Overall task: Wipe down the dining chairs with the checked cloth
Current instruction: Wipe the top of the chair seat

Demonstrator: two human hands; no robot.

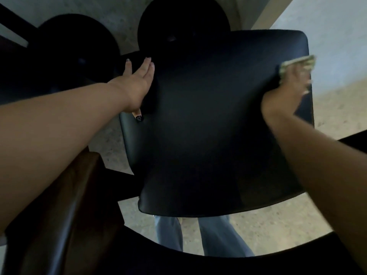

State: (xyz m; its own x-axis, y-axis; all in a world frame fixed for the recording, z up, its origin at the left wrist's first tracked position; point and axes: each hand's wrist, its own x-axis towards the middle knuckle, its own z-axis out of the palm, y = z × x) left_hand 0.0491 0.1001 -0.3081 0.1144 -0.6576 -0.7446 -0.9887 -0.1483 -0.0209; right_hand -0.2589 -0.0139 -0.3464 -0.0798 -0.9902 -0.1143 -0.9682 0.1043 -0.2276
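I am wiping the chair [214, 124] with the cloth [296, 63] under my blurry right grip [288, 92], left grip [139, 82] flat on its side, and next I rub toward it.

my left hand [139, 80] rests flat on the black chair [208, 126] panel's left edge; my right hand [288, 92], blurred, presses the checked cloth [297, 63] against its right edge.

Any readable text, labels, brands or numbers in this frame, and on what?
None. The black chair shows no label or brand, the checked cloth under the right hand is motion-blurred with only its pattern showing, and the left hand covers no print.
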